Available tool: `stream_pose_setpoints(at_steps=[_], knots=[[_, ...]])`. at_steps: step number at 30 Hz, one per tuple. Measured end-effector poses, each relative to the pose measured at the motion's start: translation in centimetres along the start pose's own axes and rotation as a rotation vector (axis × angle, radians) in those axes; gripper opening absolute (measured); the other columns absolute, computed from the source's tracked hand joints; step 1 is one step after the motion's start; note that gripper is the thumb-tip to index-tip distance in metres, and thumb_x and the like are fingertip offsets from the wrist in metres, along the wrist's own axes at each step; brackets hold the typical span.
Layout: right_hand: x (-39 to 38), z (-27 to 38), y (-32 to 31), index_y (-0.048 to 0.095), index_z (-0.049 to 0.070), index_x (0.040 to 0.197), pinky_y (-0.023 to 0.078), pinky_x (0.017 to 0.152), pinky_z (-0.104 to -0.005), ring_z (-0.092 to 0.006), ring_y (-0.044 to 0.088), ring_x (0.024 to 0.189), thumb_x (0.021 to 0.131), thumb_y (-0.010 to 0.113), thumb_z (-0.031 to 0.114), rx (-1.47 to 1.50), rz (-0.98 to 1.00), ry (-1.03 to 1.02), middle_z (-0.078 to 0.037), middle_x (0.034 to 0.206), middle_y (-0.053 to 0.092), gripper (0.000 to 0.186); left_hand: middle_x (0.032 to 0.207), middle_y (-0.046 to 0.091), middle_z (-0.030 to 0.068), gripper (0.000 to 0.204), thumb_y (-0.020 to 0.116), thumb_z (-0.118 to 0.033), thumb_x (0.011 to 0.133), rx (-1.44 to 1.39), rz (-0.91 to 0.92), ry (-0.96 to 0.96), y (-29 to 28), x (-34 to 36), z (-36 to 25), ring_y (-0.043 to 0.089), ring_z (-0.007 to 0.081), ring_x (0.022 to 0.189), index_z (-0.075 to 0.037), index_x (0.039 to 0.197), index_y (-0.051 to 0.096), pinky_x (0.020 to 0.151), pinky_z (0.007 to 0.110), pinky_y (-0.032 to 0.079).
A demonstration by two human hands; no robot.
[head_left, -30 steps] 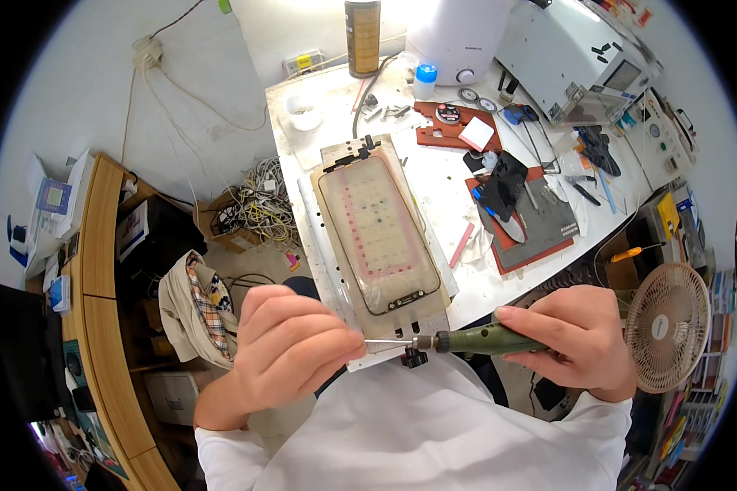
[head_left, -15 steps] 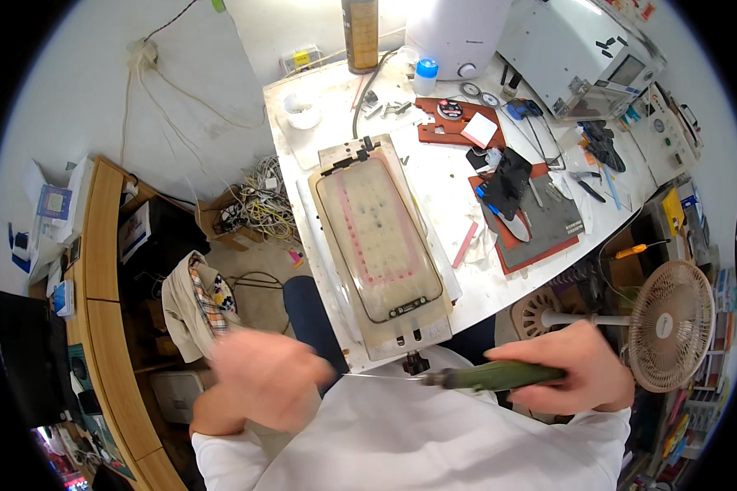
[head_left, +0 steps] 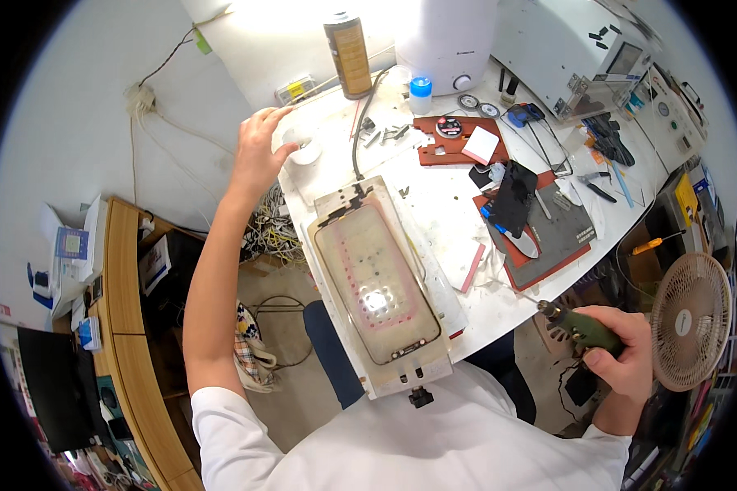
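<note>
My right hand is wrapped round a green handheld rotary tool with a thin metal shaft, held past the table's right front edge. At the table's far left corner, my left hand reaches out with thumb and fingers apart, beside a small white cup. Whether the thumb touches the cup I cannot tell. In front of me lies a metal heating plate with a black knob at its near end. A clear phone-screen glass with a dark outline rests on it, over pink markings.
A spray can and a blue-capped bottle stand at the back. To the right are a red-brown mat, a dark phone screen, pliers and a pink strip. A fan stands right of the table.
My left hand has moved from near my body, by the tool's tip, up to the cup. My right hand has carried the rotary tool slightly right and up. The view has shifted a little.
</note>
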State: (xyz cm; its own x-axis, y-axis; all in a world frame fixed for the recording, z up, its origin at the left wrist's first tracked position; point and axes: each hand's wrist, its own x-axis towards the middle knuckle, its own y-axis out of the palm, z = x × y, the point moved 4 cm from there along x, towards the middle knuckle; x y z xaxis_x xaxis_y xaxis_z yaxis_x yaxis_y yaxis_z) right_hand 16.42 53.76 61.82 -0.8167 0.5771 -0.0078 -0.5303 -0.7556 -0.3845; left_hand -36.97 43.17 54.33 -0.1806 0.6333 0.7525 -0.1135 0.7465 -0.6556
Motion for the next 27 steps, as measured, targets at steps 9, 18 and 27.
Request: stream_pose_setpoints(at_steps=[9,18,27], knots=[[-0.5,-2.2,-1.2,0.072,-0.005,0.125,0.048,0.064,-0.0219,-0.0074,0.063,0.070,0.088,0.082,0.037,-0.026,-0.063,-0.006,-0.005,0.087,0.074,0.057,0.126,0.075,0.0152,0.074,0.030,-0.055,0.116,-1.098,0.643,-0.414,-1.5,0.9,-6.7,0.067,0.0239,0.118,0.004,0.125,0.074,0.104,0.039,0.050],[-2.0,-3.7,3.7,0.054,0.005,0.119,0.045,0.073,-0.0228,-0.0048,0.056,0.088,0.086,0.085,0.015,0.249,-0.049,0.066,0.000,0.096,0.061,0.046,0.114,0.077,0.0090,0.038,0.050,-0.028,0.115,-0.768,0.132,-0.310,-6.5,1.6,-9.0,0.069,0.0187,0.112,-0.001,0.123,0.075,0.101,0.031,0.049],[1.9,-4.0,8.4,0.063,0.003,0.123,0.036,0.061,-0.0223,-0.0028,0.046,0.066,0.092,0.088,0.026,0.268,-0.080,-0.159,0.005,0.079,0.056,0.046,0.109,0.075,-0.0083,0.021,0.073,-0.025,0.087,-0.319,0.114,0.620,-17.9,-11.5,-26.2,0.057,0.0107,0.093,-0.024,0.107,0.079,0.072,0.028,0.036]])
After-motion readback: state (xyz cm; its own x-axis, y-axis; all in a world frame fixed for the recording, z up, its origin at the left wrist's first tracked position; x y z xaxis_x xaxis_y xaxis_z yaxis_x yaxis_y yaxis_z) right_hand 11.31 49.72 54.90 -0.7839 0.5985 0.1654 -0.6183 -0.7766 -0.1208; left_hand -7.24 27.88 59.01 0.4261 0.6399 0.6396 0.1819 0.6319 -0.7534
